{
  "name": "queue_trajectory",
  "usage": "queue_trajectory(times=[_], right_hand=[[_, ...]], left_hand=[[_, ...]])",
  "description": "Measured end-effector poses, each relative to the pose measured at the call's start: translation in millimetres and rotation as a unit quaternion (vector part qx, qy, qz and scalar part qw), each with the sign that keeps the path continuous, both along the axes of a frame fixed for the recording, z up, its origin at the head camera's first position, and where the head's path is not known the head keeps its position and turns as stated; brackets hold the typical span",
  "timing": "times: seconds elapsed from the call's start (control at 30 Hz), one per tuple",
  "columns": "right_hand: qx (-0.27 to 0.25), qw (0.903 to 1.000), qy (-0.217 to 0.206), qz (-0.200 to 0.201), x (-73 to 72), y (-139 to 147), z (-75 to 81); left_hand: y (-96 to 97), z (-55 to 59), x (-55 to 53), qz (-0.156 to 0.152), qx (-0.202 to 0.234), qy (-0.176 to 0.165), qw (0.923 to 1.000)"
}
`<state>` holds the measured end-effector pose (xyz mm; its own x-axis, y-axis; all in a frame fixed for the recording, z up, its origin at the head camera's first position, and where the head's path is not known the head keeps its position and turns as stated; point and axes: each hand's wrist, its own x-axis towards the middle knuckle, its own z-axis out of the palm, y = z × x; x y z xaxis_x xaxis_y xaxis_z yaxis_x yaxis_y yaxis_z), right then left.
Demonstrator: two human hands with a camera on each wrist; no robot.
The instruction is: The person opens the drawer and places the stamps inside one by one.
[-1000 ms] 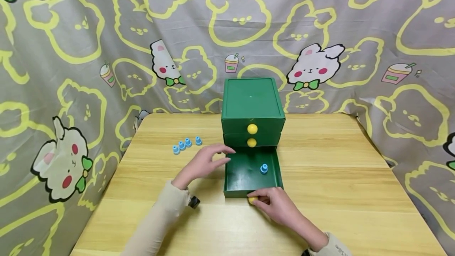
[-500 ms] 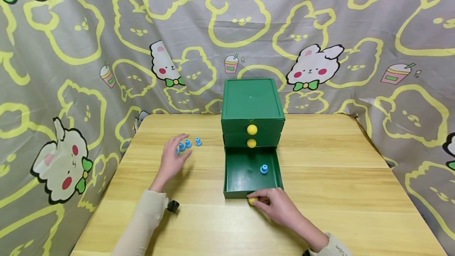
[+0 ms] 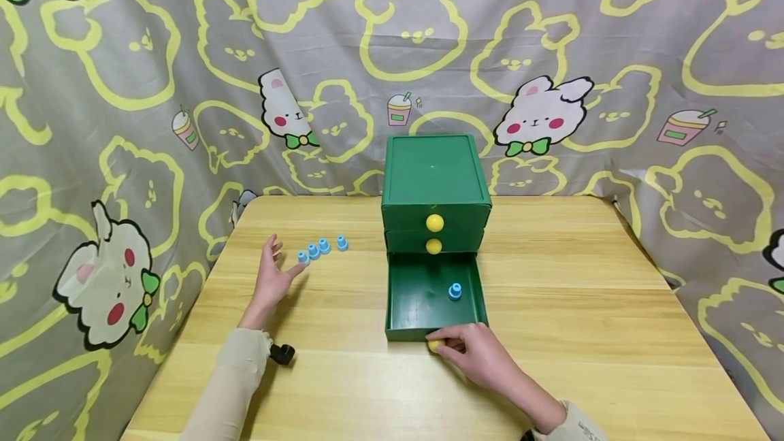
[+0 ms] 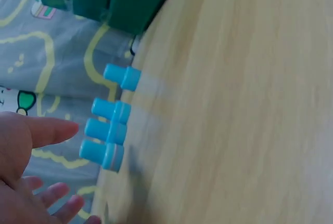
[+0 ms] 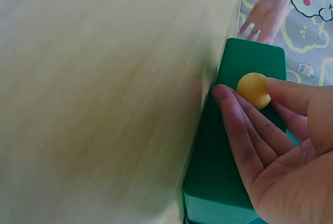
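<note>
My right hand [image 3: 474, 352] pinches the round yellow knob [image 5: 254, 91] on the front of the pulled-out bottom drawer [image 3: 407, 334]. Inside that drawer, toward its right side, stands a small blue stepped plug-like piece [image 3: 454, 290]. Left of the cabinet, my left hand [image 3: 273, 284] is spread with nothing in its grasp. Its thumb tip is close to the nearest of several similar blue pieces [image 3: 303, 258] standing on the table; in the left wrist view, a gap shows between the thumb and that piece [image 4: 102, 154].
The green cabinet [image 3: 436, 170] stands at the table's back, its upper two drawers closed, each with a yellow knob [image 3: 434, 223]. A patterned cloth [image 3: 331, 33] hangs behind and along the sides of the wooden table [image 3: 569, 305].
My left hand has moved left from beside the open drawer, over the blue pieces, to their left side. My right hand stays on the knob, and the drawer has not moved.
</note>
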<state>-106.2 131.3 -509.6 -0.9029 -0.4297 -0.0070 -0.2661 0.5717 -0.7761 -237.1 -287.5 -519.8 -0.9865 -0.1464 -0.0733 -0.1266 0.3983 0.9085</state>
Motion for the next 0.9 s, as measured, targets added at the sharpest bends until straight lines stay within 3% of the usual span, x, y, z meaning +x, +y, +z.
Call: queue_trajectory(times=[0.17,0.3,0.9], right_hand=[[-0.001,1.0000,0.001,0.000,-0.1,0.0,-0.9],[0.000,1.0000,-0.001,-0.001,-0.3,0.1,-1.3],[0.001,1.0000,-0.004,0.000,0.7,0.0,-1.0]], left_hand=[[-4.5,-2.7,-0.1,-0.028,-0.009,-0.047,0.9985],[-5.0,-4.9,-0.8,-0.041,-0.024,-0.060,0.9971],[4.3,-8.0,-2.8,-0.048,-0.102,-0.025,0.9933]])
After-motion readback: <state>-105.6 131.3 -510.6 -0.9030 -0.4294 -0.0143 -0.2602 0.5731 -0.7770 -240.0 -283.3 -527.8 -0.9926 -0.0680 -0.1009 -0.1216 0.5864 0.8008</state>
